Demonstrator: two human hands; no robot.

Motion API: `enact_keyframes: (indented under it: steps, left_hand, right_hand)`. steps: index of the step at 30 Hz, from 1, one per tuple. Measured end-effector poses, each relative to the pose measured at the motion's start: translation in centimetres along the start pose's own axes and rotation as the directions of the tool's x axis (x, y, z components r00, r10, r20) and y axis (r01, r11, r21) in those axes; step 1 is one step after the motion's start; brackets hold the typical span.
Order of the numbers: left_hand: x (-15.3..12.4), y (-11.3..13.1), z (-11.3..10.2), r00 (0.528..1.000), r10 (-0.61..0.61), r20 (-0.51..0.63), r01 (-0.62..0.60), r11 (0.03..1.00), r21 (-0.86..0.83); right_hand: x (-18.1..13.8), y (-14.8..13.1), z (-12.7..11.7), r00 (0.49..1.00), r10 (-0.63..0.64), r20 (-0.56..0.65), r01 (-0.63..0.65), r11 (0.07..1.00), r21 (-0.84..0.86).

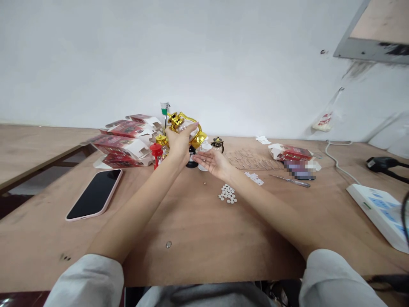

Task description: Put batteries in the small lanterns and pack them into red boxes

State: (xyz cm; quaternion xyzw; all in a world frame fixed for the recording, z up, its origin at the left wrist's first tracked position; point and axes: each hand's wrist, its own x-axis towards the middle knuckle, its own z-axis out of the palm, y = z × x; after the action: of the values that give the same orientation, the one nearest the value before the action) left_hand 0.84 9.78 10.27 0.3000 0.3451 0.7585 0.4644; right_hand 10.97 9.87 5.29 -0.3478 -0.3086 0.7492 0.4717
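My left hand (179,143) is raised over the far middle of the wooden table (198,238), its fingers closed round a small gold lantern-shaped ornament (187,125) with a clear body. Just right of it my right hand (212,162) lies palm up, fingers stretched flat and apart, holding nothing. Beneath the hands stand more little ornaments: a red one (156,152), a gold one (161,140), a black-based one (191,162) and a dark-topped one (217,144). A cluster of small white round cells (228,193) lies near my right forearm.
A phone in a pink case (95,194) lies face up at the left. Red printed boxes (124,143) are piled behind it. A screwdriver (290,181), clear plastic trays (249,160), another red box (292,153), a white device (380,211) and a cable sit on the right.
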Motion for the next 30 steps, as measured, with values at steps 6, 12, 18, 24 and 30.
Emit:
enact_keyframes:
  steps: [6,12,18,24,30]
  left_hand:
    - [-0.2,1.6,-0.3,0.905,0.415,0.089,-0.424,0.894,0.147]
    - [-1.2,2.0,-1.8,0.827,0.504,0.248,-0.561,0.77,0.304]
    - [-1.4,-0.2,-6.3,0.841,0.419,0.343,-0.54,0.687,0.487]
    - [-2.0,-1.4,-11.5,0.851,0.417,0.318,-0.517,0.567,0.641]
    - [-1.9,-2.9,-13.9,0.86,0.431,0.273,-0.496,0.579,0.648]
  right_hand:
    - [-0.2,0.4,0.2,0.999,0.002,-0.035,-0.005,0.996,-0.088]
    - [-0.4,2.9,-1.1,0.996,-0.005,-0.093,-0.034,0.913,-0.406]
    - [-0.9,5.2,-1.8,0.992,-0.097,-0.078,0.028,0.788,-0.615]
    - [-4.1,7.7,-0.7,0.978,-0.198,0.072,0.164,0.503,-0.848]
    - [-7.5,9.9,0.2,0.882,-0.055,0.468,0.467,-0.041,-0.883]
